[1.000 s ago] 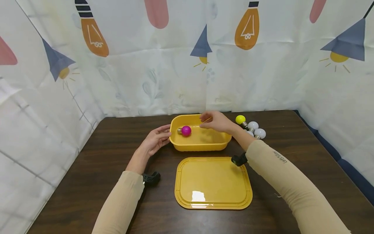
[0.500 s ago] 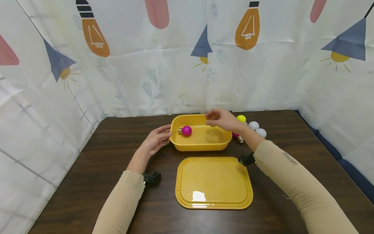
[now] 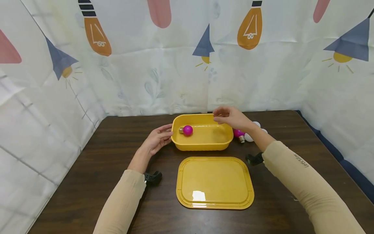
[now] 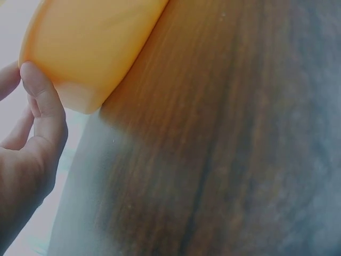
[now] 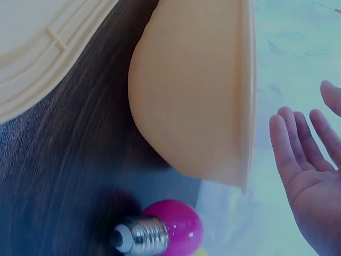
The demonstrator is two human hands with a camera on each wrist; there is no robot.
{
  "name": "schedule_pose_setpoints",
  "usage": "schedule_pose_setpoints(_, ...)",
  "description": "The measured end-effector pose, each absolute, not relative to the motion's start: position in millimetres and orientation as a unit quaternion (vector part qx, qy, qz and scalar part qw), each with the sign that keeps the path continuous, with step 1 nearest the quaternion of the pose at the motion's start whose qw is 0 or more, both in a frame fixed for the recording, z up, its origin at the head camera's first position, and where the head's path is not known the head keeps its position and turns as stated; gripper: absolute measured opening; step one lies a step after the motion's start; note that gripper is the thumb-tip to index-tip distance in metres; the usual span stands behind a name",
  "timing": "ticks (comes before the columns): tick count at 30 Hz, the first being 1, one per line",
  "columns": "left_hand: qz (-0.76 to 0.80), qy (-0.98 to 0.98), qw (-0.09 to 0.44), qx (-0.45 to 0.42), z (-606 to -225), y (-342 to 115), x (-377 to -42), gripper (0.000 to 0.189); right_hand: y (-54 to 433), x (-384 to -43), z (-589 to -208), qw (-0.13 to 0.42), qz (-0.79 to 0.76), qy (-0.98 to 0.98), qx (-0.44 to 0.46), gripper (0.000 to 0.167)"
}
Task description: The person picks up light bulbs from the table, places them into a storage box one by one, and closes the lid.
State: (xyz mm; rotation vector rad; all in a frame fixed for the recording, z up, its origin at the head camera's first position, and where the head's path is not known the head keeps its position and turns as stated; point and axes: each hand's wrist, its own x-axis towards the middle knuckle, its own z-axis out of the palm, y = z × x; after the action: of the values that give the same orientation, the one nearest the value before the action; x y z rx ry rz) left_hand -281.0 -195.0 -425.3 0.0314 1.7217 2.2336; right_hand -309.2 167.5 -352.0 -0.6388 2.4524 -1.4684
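In the head view a yellow tub (image 3: 201,147) stands near the far edge of the table, with one magenta light bulb (image 3: 187,130) lying at its left inside. My left hand (image 3: 156,139) touches the tub's left end with loosely extended fingers; in the left wrist view its thumb (image 4: 40,85) lies at the rim. My right hand (image 3: 232,117) is raised over the tub's right far corner, holding nothing. Its fingers look relaxed and apart in the right wrist view. Another magenta bulb (image 3: 239,133) lies just right of the tub, beside white bulbs (image 3: 249,137) partly covered by the right arm.
A flat yellow tray (image 3: 215,183) or lid lies in front of the tub on the dark wooden table (image 3: 96,169). A printed white curtain (image 3: 175,78) hangs close behind the table. A sliver of yellow bulb (image 5: 200,252) shows beyond the magenta one in the right wrist view.
My right hand has moved right, from over the middle of the tub to its right far corner, covering the yellow bulb and uncovering the outer magenta one. The left hand stays in place.
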Motion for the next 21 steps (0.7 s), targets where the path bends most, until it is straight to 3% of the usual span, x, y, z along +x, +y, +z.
schedule_pose_setpoints(21,0.78,0.606,0.16,0.007,-426.1,-194.7,-281.8,0.056,211.3,-297.1,-338.5,0.078,-0.518,0.83,-0.193,0.047)
